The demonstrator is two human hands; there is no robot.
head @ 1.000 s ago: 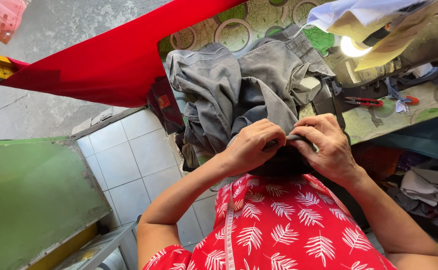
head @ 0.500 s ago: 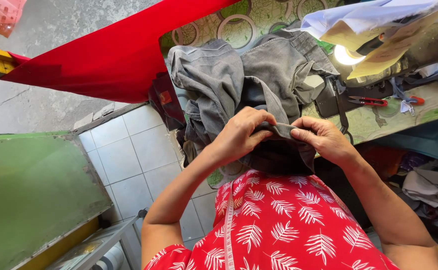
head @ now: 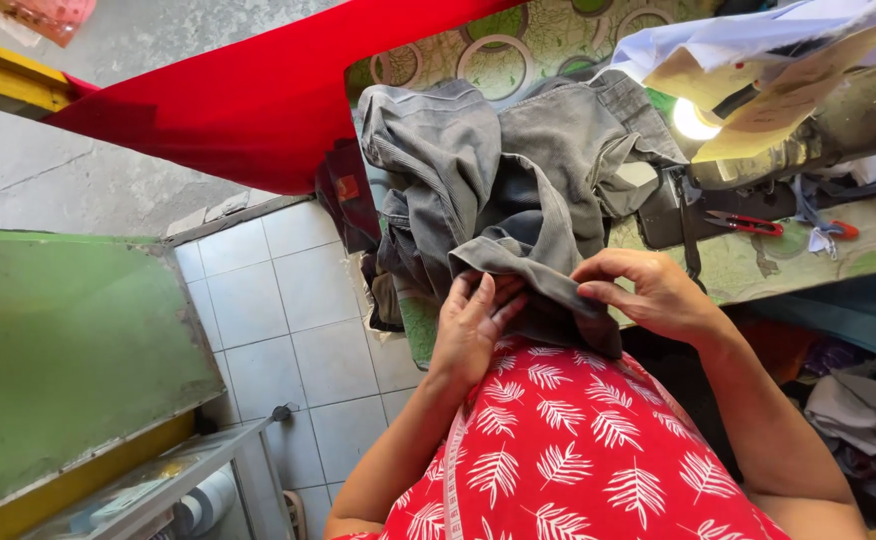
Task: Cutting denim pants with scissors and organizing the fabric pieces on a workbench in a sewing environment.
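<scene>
A grey denim garment (head: 503, 170) lies bunched on the patterned sewing table (head: 768, 265), with one folded edge hanging over my lap. My left hand (head: 473, 325) lies flat under that edge, fingers spread against the cloth. My right hand (head: 648, 292) pinches the same folded edge from the right side. Both hands sit just above my red leaf-print clothing (head: 578, 450). A measuring tape (head: 450, 470) hangs down my front.
A sewing machine (head: 818, 120) with a lit lamp (head: 693, 120) stands at the right, with red-handled snips (head: 748, 222) beside it. Red cloth (head: 248, 90) stretches across the top left. A green panel (head: 58, 350) and white floor tiles (head: 278, 330) are at left. Heaped clothes (head: 858, 410) lie at lower right.
The denim edge has been turned lower toward my lap. My left hand went from pinching the cloth with closed fingers to lying flat under it; my right hand keeps its pinch.
</scene>
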